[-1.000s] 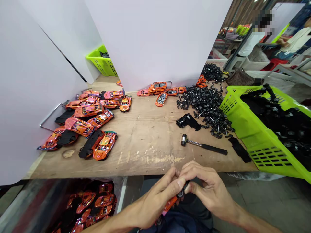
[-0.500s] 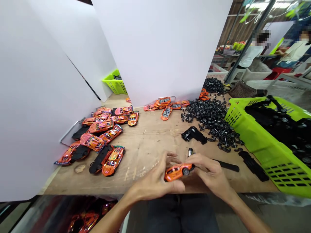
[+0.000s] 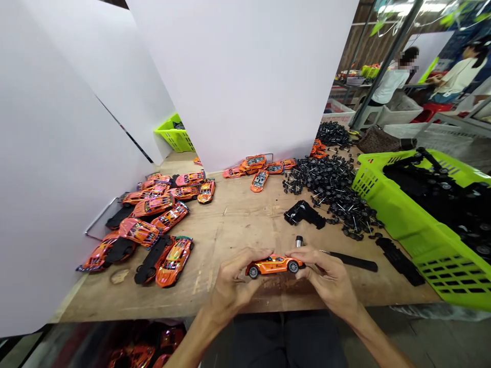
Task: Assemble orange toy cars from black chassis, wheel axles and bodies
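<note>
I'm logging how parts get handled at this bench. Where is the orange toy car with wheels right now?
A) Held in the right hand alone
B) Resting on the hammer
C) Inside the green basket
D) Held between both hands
D: the orange toy car is gripped at its ends by the left hand and right hand, above the wooden bench.

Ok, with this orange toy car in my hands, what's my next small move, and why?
Probably roll the orange toy car on the wooden bench: your left hand and right hand hold it upright, both visible wheels look fitted, so rolling would test them.
</note>
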The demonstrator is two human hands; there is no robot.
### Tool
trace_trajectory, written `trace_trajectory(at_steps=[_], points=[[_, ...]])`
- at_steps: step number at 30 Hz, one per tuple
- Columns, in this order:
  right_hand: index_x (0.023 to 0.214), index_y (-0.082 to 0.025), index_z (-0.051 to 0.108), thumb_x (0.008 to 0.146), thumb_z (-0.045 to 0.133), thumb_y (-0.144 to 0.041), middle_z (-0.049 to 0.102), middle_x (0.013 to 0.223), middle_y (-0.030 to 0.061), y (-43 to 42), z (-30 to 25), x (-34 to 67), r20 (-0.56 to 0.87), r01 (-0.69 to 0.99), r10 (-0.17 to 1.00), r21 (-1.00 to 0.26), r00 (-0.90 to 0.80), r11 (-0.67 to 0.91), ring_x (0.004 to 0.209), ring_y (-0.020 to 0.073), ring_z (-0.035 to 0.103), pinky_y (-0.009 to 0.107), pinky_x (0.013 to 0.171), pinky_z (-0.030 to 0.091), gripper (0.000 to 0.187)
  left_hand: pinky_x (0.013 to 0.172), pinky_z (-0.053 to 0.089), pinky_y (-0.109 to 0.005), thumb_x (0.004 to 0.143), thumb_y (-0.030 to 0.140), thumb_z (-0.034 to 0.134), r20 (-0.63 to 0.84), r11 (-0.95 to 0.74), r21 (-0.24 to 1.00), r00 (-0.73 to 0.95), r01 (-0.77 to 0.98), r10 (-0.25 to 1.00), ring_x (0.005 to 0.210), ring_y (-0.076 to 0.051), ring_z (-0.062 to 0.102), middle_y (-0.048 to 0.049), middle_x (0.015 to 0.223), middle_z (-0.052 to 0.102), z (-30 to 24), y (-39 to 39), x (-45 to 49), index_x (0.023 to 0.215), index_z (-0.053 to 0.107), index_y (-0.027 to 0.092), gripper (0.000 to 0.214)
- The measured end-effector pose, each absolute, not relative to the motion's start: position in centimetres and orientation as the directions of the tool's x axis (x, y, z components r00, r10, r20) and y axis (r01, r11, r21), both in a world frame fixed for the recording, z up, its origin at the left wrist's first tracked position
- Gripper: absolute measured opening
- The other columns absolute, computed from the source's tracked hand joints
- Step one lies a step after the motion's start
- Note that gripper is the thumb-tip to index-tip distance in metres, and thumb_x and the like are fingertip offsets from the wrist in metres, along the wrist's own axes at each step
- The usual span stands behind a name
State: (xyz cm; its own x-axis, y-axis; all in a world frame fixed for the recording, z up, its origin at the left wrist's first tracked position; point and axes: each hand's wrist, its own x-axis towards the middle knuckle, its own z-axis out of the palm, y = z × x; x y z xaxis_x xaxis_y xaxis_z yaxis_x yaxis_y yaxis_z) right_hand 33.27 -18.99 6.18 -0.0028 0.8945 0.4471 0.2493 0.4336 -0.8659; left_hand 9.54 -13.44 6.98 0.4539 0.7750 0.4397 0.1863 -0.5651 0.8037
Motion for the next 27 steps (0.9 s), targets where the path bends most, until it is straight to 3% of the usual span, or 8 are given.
trace_trajectory(at_steps=[8,10,12,14,17,20,24,27], points=[[0.098,-0.024,0.078,0.094,0.076,-0.039,0.082,0.103,0.0076,-17.8,2.9,31.5,0.303,-0.073,0.924,-0.942,0.232,0.327,0.095,0.0214,0.079,0.031,0.086,0.064,0.016,0.082,0.063,-0.032,0.074,0.034,0.093,0.347,-0.356,0.933,0.118,0.06,0.93,0.091,-0.022,0.077,-0.0046,0.096,0.079,8.0,-14.5,12.3,0.125,0.062,0.021,0.061],[0.096,-0.023,0.077,0.092,0.077,-0.039,0.082,0.104,0.0082,-17.9,2.0,31.2,0.302,-0.088,0.934,-0.943,0.19,0.322,0.096,0.0221,0.079,0.032,0.088,0.064,0.017,0.08,0.062,-0.032,0.073,0.031,0.093,0.338,-0.345,0.938,0.117,0.041,0.934,0.089,-0.022,0.076,-0.0051,0.095,0.078,8.2,-14.5,12.4,0.114,0.068,0.02,0.049],[0.096,-0.022,0.079,0.093,0.077,-0.037,0.082,0.105,0.0094,-18.3,1.4,31.3,0.301,-0.018,0.944,-0.952,0.137,0.306,0.096,0.0226,0.079,0.03,0.086,0.064,0.016,0.082,0.062,-0.034,0.074,0.025,0.092,0.402,-0.419,0.906,0.182,0.064,0.897,0.093,-0.024,0.075,-0.0068,0.096,0.078,8.2,-14.6,12.3,0.099,0.074,0.019,0.031],[0.099,-0.021,0.08,0.096,0.072,-0.036,0.081,0.108,0.0106,-18.7,1.0,31.7,0.29,0.098,0.951,-0.955,0.105,0.281,0.099,0.0239,0.078,0.031,0.087,0.064,0.017,0.09,0.062,-0.04,0.074,0.02,0.089,0.415,-0.443,0.895,0.272,0.046,0.868,0.103,-0.028,0.074,-0.0086,0.105,0.079,7.9,-15.0,12.2,0.107,0.075,0.021,0.035],[0.109,-0.021,0.079,0.1,0.063,-0.035,0.08,0.114,0.011,-18.9,0.6,32.2,0.251,0.302,0.967,-0.926,0.047,0.226,0.105,0.027,0.077,0.039,0.096,0.063,0.023,0.098,0.06,-0.043,0.077,0.018,0.084,0.3,-0.317,0.948,0.36,-0.01,0.883,0.109,-0.029,0.075,-0.0085,0.119,0.078,7.0,-15.7,12.3,0.127,0.069,0.027,0.053],[0.124,-0.025,0.075,0.098,0.063,-0.036,0.077,0.127,0.0101,-18.9,0.2,33.0,0.252,0.486,0.967,-0.843,-0.02,0.23,0.117,0.0302,0.073,0.046,0.106,0.058,0.031,0.095,0.061,-0.04,0.082,0.026,0.082,0.198,-0.238,0.969,0.357,0.071,0.913,0.103,-0.029,0.076,-0.0069,0.111,0.081,6.7,-14.7,11.3,0.113,0.075,0.028,0.032],[0.131,-0.03,0.071,0.098,0.064,-0.042,0.071,0.136,0.0082,-18.7,0.3,34.9,0.264,0.599,0.964,-0.772,0.001,0.211,0.109,0.0276,0.075,0.04,0.096,0.064,0.035,0.082,0.061,-0.037,0.084,0.042,0.077,0.186,-0.168,0.964,-0.074,0.206,0.98,0.097,-0.027,0.076,-0.0104,0.114,0.079,8.6,-8.5,4.6,0.13,0.06,0.021,0.053],[0.122,-0.029,0.073,0.099,0.062,-0.046,0.073,0.131,0.0078,-18.4,1.0,36.5,0.273,0.616,0.961,-0.766,0.048,0.187,0.099,0.025,0.077,0.035,0.085,0.066,0.03,0.083,0.059,-0.039,0.086,0.051,0.073,0.301,-0.006,0.776,-0.362,0.63,0.882,0.091,-0.028,0.074,-0.011,0.106,0.077,10.4,-2.3,-3.6,0.134,0.057,0.019,0.06]])
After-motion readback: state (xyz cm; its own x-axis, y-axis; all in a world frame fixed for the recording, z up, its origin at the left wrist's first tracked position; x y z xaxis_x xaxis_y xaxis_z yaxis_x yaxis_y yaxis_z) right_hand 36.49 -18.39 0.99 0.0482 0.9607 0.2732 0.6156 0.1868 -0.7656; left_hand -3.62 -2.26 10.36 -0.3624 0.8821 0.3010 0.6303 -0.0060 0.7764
